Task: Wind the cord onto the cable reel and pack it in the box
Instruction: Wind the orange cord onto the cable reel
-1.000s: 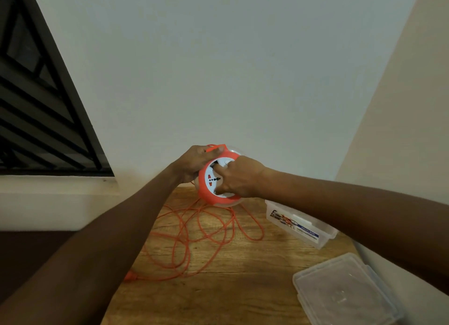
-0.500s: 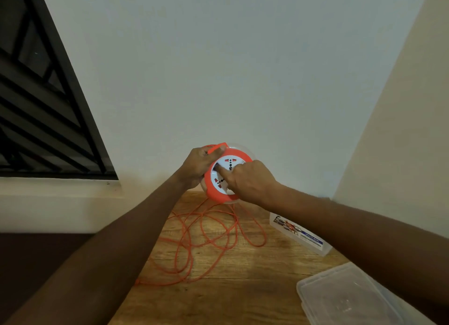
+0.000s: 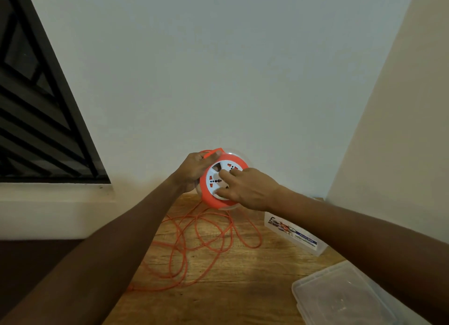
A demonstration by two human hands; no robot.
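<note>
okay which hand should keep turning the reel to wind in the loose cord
Right. The right hand has fingers on the reel face, while the left hand grips its rim. The cord lies loose on the table.

A home room corner: plain painted walls (image 3: 218, 69), barred window (image 3: 36, 106), wooden table (image 3: 230, 288).

My right hand (image 3: 250, 188) has turned on the reel (image 3: 222, 181) face, fingers now spread; less cord (image 3: 199, 242) on table.

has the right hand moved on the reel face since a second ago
Yes. The right hand has swung clockwise on the cable reel face, fingers now spread toward its left, while the left hand holds the rim.
</note>
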